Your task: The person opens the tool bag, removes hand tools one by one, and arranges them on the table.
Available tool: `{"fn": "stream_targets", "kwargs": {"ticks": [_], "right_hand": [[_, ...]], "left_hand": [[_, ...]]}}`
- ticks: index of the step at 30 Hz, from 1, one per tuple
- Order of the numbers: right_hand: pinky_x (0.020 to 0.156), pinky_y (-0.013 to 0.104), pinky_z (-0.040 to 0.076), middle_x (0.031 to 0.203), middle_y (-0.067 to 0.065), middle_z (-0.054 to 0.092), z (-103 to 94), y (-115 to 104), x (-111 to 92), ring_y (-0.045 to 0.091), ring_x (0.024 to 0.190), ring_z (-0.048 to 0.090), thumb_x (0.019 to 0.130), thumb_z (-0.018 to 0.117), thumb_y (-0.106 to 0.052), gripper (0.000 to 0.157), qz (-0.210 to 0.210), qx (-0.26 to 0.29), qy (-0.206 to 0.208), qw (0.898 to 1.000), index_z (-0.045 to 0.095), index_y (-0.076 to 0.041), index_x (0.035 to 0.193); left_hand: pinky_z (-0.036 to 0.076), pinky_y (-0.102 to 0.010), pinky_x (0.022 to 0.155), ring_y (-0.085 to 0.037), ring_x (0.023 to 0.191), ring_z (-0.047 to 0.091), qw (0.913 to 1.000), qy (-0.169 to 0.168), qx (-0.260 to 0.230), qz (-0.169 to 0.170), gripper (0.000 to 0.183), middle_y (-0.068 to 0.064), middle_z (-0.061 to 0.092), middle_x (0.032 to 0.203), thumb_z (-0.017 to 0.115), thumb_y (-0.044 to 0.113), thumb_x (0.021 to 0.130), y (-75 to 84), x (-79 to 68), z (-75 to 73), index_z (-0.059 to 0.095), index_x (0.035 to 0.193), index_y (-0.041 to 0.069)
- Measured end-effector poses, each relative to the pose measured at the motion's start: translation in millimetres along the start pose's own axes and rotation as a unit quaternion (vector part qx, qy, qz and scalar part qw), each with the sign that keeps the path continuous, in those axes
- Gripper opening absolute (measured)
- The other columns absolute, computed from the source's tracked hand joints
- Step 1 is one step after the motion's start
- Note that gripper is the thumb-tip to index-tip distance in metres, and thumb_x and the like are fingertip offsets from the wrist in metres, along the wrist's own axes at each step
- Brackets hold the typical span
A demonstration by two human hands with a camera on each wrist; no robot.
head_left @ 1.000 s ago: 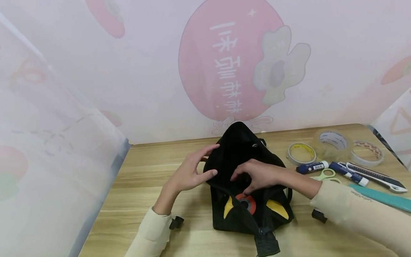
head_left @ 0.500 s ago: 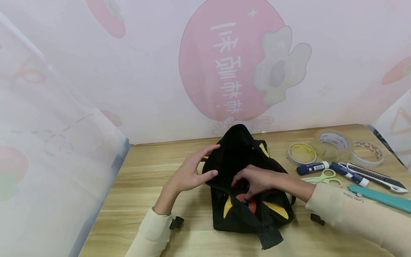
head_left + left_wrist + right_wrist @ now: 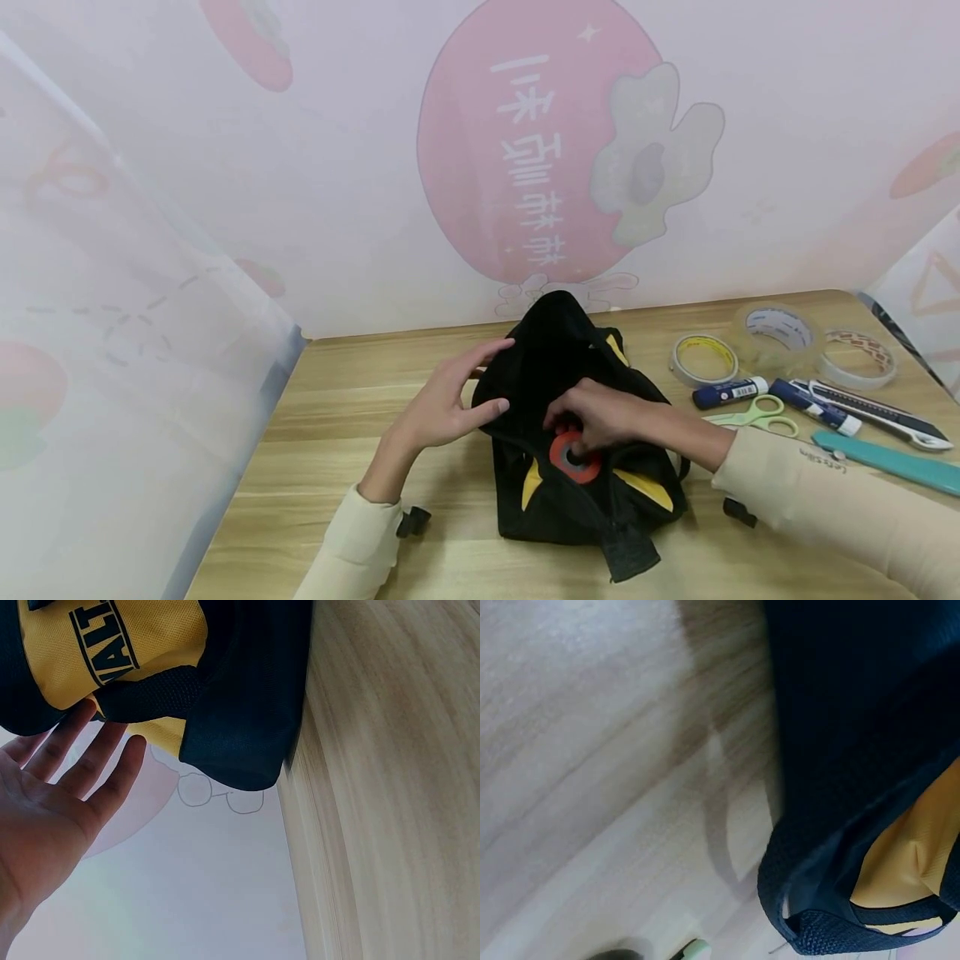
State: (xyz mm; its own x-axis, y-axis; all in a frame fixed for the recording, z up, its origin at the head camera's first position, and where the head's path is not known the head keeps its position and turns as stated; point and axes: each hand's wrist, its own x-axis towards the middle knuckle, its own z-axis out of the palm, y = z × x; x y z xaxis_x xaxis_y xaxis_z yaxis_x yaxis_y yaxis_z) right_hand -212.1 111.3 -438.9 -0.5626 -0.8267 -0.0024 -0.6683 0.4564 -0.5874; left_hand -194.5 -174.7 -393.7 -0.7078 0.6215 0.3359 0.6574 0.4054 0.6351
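A black and yellow fabric tool bag (image 3: 525, 518) stands on the table with its mouth open toward me. My right hand (image 3: 603, 414) reaches down into the mouth and pinches a red roll of tape (image 3: 581, 475) with a grey core, the thumb at its hole. Its other fingertips are partly hidden behind the roll. At the bag's left rim is my left hand (image 3: 442, 408), thumb and fingers spread. The left wrist view shows those fingers (image 3: 112, 784) nearly straight, tips against the bag's yellow side (image 3: 150, 637). In the right wrist view, the bag (image 3: 840, 735) hides the right hand.
Right of the bag lie a yellow-lined tape roll (image 3: 678, 367), a clear tape roll (image 3: 772, 362) and a white one (image 3: 862, 381). Nearer are blue glue sticks (image 3: 723, 393), green scissors (image 3: 757, 414), a utility knife (image 3: 873, 410) and a long teal object (image 3: 892, 460).
The red tape roll has tilted up and risen slightly with my right hand's fingers on it. The bag's front strap has shifted and its right side has sagged outward. My left hand stays put.
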Motion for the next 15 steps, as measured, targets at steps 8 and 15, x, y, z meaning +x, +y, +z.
{"fn": "stream_targets", "kwargs": {"ticks": [8,15], "right_hand": [[0.073,0.018,0.054,0.099,-0.001,0.076,-6.8,-1.6,-1.3,0.006,0.087,0.066,0.079,0.088,-0.004,0.038,0.007,0.001,0.011,1.000,0.079,-0.009,0.115],[0.077,0.021,0.057,0.102,-0.002,0.076,-14.6,-9.3,-4.7,0.007,0.090,0.067,0.082,0.088,-0.006,0.038,0.017,0.019,0.018,1.000,0.078,-0.009,0.119]], "left_hand": [[0.057,-0.052,0.109,-0.023,0.138,0.061,1.0000,-0.002,-0.006,-0.004,0.073,-0.003,0.059,0.157,0.073,0.022,0.097,-0.8,0.9,0.3,0.044,0.164,0.020],[0.057,-0.052,0.108,-0.023,0.138,0.061,1.0000,-0.002,-0.007,-0.006,0.073,-0.003,0.059,0.157,0.073,0.022,0.097,-1.5,0.9,0.2,0.044,0.164,0.020]]}}
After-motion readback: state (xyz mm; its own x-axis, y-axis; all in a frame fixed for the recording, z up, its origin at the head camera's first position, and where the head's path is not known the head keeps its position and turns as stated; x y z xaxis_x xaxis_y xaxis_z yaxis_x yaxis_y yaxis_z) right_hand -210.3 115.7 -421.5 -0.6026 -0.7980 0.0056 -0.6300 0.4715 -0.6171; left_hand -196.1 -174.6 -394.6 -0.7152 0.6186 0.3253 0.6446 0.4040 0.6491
